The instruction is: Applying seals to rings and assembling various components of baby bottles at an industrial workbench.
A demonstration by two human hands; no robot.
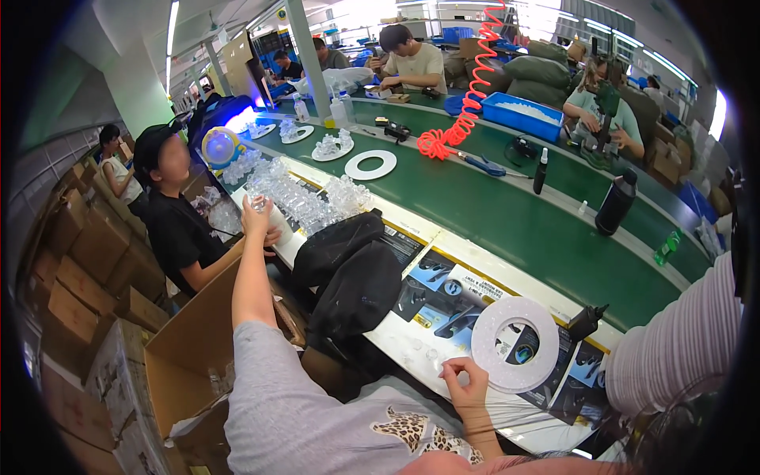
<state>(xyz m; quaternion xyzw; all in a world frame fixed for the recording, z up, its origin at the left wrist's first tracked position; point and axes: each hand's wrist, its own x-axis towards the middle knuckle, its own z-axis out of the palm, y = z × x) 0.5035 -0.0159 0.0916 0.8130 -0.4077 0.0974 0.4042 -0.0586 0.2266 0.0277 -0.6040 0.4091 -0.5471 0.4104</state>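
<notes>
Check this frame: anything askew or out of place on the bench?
Slightly odd: two black bags lie slumped over the bench edge, covering part of the printed sheets. The left hand reaches into the clear plastic parts; the right hand touches the white ring. Nothing spilled.

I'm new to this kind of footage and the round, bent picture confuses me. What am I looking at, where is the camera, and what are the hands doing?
There is no machine here. The camera is a wide fisheye worn on a person's head, looking down at their own two bare hands, so straight edges curve near the rim. The left hand is stretched far out to a heap of clear plastic parts and seems to grip a small clear piece. The right hand is close in, fingers pinched at the edge of a flat white ring lying on the white workbench. What it pinches is too small to tell. Two black bags lie between the hands. Beyond runs a green conveyor belt carrying another white ring and a black bottle. Other workers sit around it.
</notes>
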